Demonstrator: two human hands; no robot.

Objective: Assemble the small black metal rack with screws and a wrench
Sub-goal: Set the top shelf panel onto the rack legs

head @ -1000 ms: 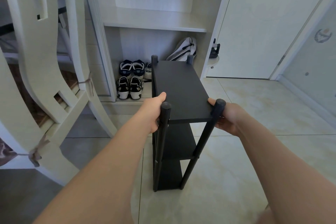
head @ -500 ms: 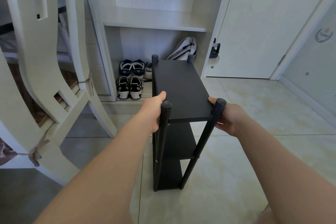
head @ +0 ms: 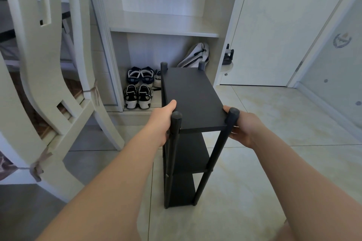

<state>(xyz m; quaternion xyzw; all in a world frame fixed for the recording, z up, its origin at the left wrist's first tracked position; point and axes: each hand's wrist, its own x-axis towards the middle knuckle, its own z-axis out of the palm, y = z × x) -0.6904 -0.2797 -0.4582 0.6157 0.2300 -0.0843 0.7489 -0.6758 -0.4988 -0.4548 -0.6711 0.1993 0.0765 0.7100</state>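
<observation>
The small black rack (head: 193,100) stands upright on the tiled floor in the middle of the view, with three shelves and four round posts. My left hand (head: 162,121) grips the left edge of its top shelf beside the near left post, thumb on top. My right hand (head: 242,127) grips the right edge at the near right post, thumb on the shelf and fingers curled underneath. No screws or wrench are in sight.
White chairs (head: 51,76) crowd the left side. A white cabinet (head: 164,29) behind the rack holds two pairs of shoes (head: 139,86) and a grey bag (head: 195,55). A white door (head: 274,35) is at the right, with open tiled floor (head: 274,143) in front of it.
</observation>
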